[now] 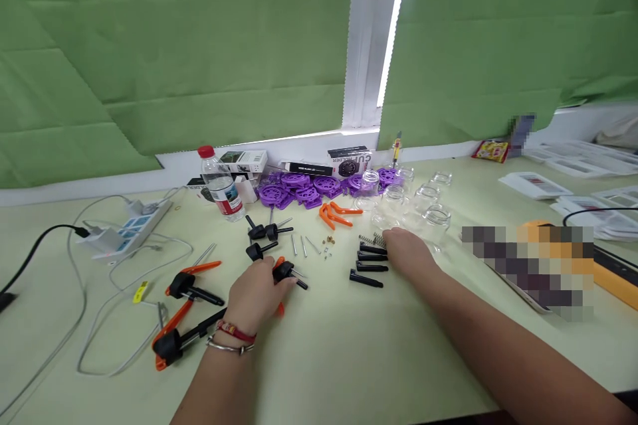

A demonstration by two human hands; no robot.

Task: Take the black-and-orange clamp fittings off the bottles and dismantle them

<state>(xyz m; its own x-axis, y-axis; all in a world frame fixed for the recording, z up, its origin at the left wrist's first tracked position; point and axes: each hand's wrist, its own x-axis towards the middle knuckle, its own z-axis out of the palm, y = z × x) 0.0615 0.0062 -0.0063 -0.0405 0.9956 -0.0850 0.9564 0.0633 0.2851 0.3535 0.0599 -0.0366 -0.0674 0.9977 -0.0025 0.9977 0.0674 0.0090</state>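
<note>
My left hand is curled over a black and orange clamp part on the pale green table; a red cord and a metal bangle circle its wrist. My right hand reaches forward, palm down, fingers bent by a small metal spring and beside several black clamp handles. What its fingertips hold is hidden. Loose black clamp jaws, thin metal pins and tiny brass pieces lie between the hands.
Two assembled orange and black clamps lie at the left near a power strip and cables. Purple plastic discs, orange levers, a water bottle, glass jars and small boxes line the back. Papers lie far right.
</note>
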